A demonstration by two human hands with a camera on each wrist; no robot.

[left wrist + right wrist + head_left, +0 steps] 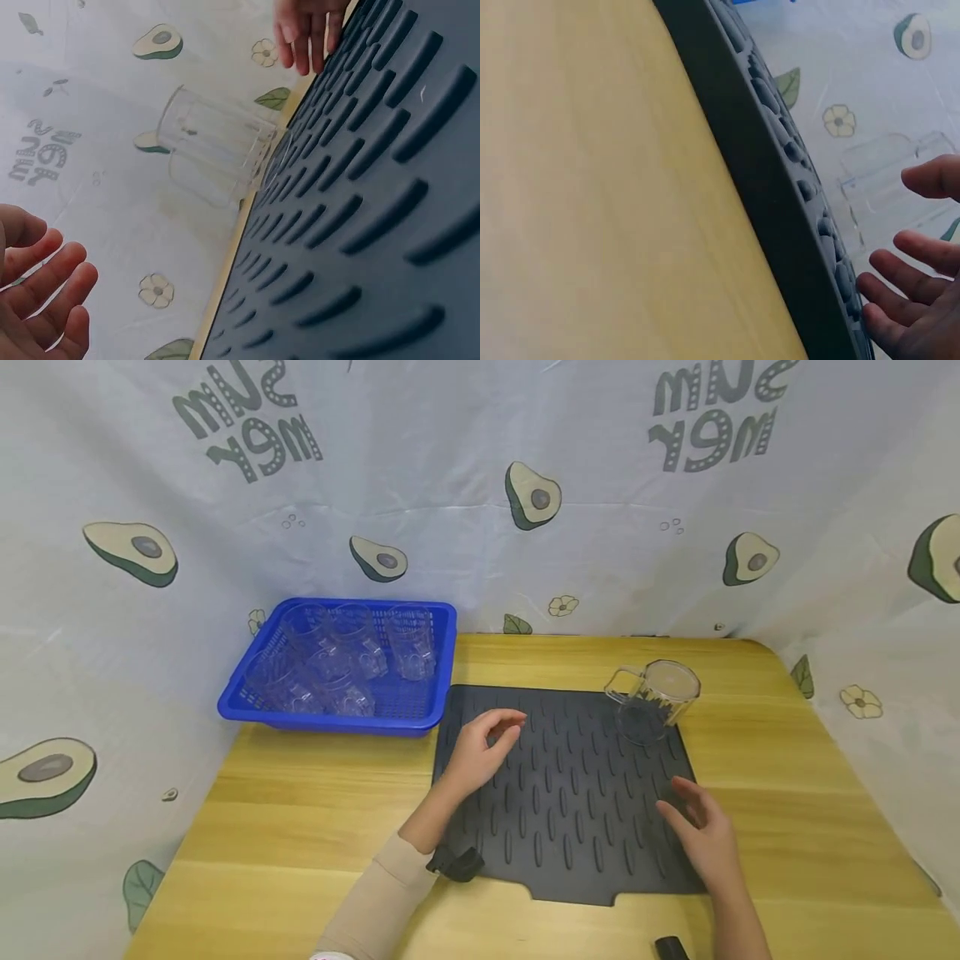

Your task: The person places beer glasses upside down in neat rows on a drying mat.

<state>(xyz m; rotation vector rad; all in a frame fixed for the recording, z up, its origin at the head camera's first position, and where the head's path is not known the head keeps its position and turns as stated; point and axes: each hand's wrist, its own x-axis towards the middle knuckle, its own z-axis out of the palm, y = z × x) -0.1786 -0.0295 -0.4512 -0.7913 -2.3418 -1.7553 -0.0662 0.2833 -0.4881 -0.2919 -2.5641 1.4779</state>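
Observation:
A clear glass mug stands upside down on the back right corner of a dark ridged drying mat, its handle pointing left. My left hand hovers over the mat's left part, fingers loosely bent with nothing between them; the left wrist view shows the same relaxed fingers. Over the mat's right edge is my right hand, thumb and fingers apart and holding nothing. It is nearer to the mug, in front of it. In the right wrist view the mug appears beyond the spread fingers.
A blue plastic basket with several clear glass mugs sits at the back left of the wooden table. An avocado-print cloth hangs behind the table and at its sides.

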